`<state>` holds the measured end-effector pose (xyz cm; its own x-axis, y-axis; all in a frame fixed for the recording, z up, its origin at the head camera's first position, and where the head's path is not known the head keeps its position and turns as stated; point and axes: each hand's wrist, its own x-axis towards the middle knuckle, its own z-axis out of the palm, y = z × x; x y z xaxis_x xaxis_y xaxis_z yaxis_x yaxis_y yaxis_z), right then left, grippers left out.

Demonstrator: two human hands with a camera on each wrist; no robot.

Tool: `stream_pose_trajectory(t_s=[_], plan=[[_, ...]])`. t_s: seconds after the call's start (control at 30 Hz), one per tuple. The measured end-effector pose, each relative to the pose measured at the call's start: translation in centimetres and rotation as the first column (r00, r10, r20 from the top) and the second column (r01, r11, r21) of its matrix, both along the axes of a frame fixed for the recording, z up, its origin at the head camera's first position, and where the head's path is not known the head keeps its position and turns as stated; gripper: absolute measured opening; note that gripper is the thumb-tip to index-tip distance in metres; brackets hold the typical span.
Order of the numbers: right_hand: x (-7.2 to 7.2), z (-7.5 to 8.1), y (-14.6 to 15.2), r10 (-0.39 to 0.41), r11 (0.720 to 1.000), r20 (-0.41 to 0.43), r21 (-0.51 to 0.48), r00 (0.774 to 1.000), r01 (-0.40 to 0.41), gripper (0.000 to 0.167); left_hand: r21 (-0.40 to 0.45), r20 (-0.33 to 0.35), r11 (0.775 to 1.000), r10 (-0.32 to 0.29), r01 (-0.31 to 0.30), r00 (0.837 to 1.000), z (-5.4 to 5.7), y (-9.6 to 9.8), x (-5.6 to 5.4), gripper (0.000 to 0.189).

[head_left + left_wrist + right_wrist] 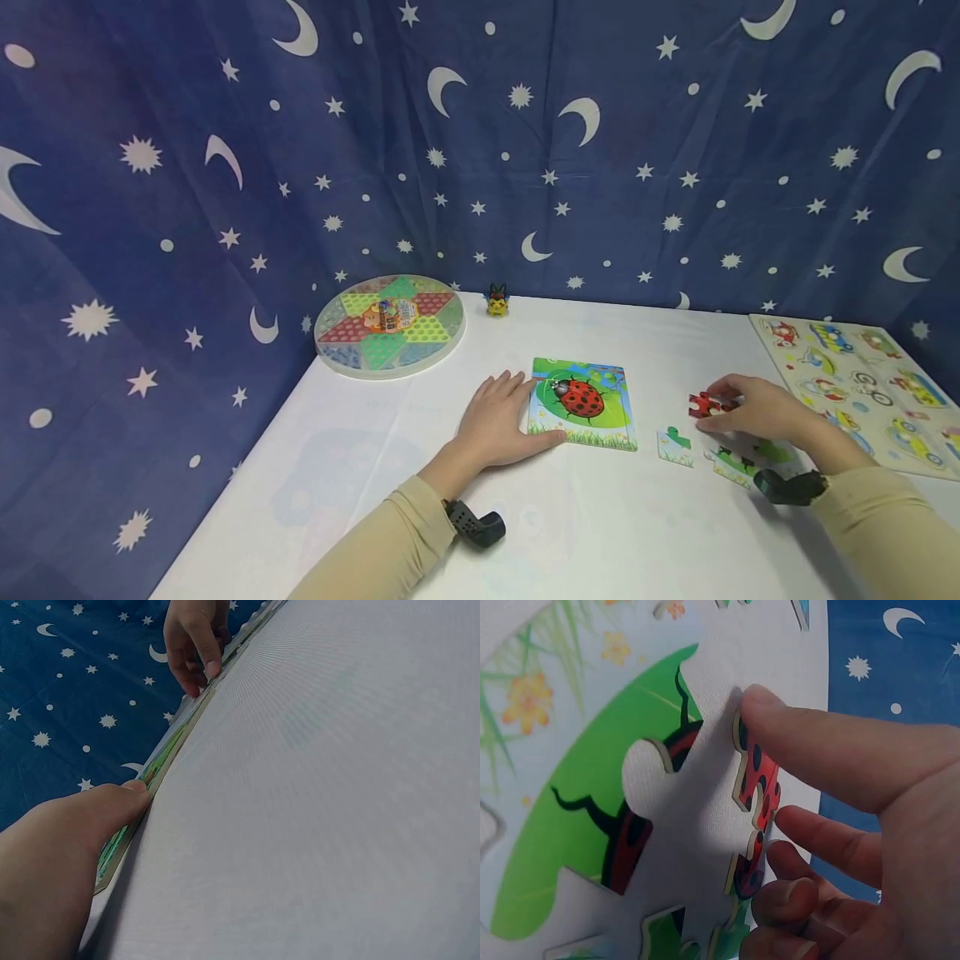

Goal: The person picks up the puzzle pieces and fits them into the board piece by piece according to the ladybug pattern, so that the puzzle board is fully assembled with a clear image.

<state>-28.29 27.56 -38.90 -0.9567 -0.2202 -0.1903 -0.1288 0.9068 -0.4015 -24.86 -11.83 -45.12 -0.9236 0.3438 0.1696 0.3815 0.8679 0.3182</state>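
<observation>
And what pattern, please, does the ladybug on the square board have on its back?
The ladybug's back is red with black spots, clearest in the head view.

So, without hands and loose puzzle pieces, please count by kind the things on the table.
Square board with ladybird picture: 1
Pale board with vehicle pictures: 1
Round board with coloured star: 1
Small yellow toy figure: 1
Total: 4

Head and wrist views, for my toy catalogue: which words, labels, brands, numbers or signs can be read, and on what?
No text is readable.
Round game box: its central label bears lettering-like marks, too small and blurred to read.
Vehicle board: any lettering is too small to read.
Ladybug board and loose puzzle pieces: no text visible.
</observation>
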Motion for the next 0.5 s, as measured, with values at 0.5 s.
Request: stream_pose_trajectory(t_s=[0.5], plan=[[-0.29,-0.01,-0.32,-0.014,1.000,0.020,-0.028,1.000,0.015,0.082,0.009,0.007,1.000,0.001,-0.001,1.000,0.13,0.00,0.11,0.097]])
